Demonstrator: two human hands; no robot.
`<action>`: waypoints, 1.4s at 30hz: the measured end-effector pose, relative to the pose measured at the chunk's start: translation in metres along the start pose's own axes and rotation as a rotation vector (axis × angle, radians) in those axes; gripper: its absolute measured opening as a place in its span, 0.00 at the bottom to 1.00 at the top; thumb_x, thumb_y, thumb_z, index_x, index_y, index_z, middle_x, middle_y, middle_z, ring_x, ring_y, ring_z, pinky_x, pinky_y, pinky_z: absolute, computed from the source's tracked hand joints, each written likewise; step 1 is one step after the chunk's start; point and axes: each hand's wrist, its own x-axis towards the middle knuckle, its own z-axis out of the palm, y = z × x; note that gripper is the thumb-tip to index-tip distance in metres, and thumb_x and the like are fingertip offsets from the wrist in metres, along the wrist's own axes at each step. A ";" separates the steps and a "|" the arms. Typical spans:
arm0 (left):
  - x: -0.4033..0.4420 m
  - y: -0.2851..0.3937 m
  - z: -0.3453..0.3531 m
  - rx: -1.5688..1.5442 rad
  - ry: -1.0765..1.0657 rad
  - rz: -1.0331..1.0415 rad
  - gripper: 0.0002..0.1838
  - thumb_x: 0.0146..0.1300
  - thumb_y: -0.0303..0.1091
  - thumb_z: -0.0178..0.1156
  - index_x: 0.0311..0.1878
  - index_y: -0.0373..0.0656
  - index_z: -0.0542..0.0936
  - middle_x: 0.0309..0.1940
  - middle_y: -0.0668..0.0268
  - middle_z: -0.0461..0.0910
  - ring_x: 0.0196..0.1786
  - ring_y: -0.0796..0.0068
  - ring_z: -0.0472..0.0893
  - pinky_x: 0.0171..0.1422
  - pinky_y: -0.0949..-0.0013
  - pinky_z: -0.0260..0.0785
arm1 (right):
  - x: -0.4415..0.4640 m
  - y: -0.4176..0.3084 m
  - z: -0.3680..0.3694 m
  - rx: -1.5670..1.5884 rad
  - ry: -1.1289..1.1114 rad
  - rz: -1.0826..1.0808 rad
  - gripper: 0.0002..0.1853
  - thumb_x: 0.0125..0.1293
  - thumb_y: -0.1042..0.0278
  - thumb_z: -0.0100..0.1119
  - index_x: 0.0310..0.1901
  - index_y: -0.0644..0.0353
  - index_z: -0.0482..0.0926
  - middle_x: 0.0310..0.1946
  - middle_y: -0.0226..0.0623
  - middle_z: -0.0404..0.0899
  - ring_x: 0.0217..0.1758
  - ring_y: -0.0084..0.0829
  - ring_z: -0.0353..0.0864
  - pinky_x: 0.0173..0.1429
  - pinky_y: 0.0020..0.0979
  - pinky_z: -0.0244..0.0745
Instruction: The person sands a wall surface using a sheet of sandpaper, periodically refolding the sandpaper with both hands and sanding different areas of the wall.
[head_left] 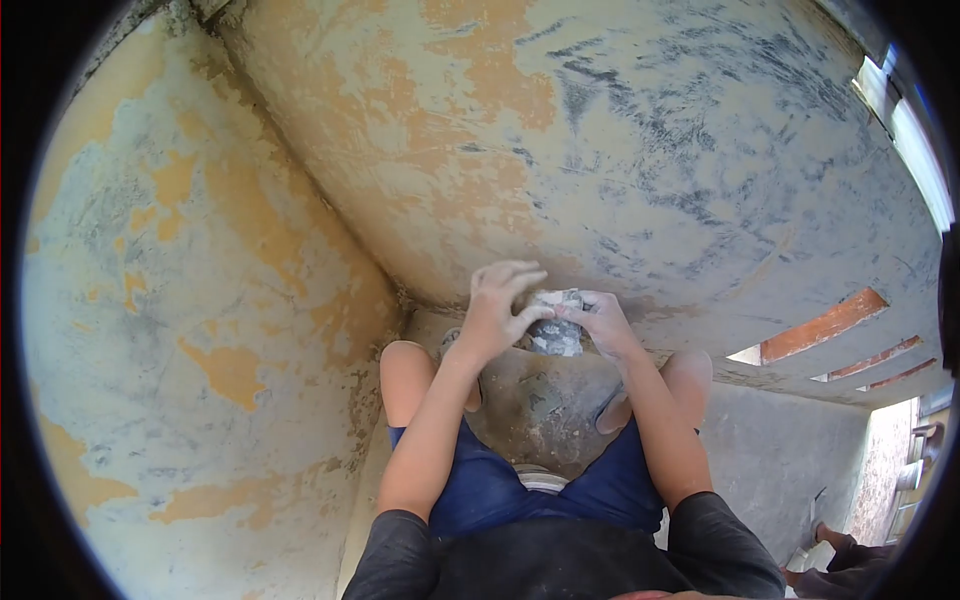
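Observation:
In the head view, my right hand (602,324) pinches a small dusty grey-and-white piece of sandpaper (556,338) by its right side, in front of the wall. The piece looks bent or folded and is caked with pale powder. My left hand (500,306) is at its left, fingers spread and slightly blurred. The left thumb tip reaches the upper edge of the piece; whether it presses on it I cannot tell. Both hands are above the space between my bent knees.
A patchy cream-and-orange wall (400,130) meets a left wall (170,330) in a corner. Slots with orange inner faces (820,327) pierce the wall at right. Below is dusty concrete floor (545,400). Another person's arm (840,560) shows at lower right.

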 end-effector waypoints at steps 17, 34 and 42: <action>0.001 -0.012 0.017 -0.423 0.062 -0.447 0.12 0.66 0.35 0.75 0.41 0.37 0.83 0.36 0.61 0.87 0.38 0.70 0.82 0.47 0.67 0.76 | 0.005 -0.014 0.005 -0.057 -0.041 0.006 0.14 0.65 0.70 0.79 0.49 0.67 0.89 0.37 0.28 0.89 0.37 0.16 0.80 0.41 0.24 0.75; -0.002 0.040 0.047 -0.237 -0.008 -0.509 0.27 0.66 0.34 0.73 0.65 0.29 0.83 0.55 0.45 0.85 0.58 0.53 0.86 0.63 0.59 0.78 | 0.003 0.012 0.023 -0.285 0.035 -0.293 0.17 0.62 0.77 0.74 0.53 0.67 0.83 0.44 0.29 0.86 0.48 0.18 0.77 0.49 0.30 0.79; 0.006 0.032 0.029 -0.304 0.157 -0.569 0.09 0.75 0.28 0.65 0.51 0.32 0.86 0.34 0.58 0.89 0.40 0.78 0.84 0.48 0.70 0.76 | 0.003 -0.001 0.023 -0.103 0.304 -0.079 0.29 0.58 0.66 0.85 0.58 0.68 0.82 0.42 0.31 0.82 0.45 0.20 0.81 0.47 0.27 0.80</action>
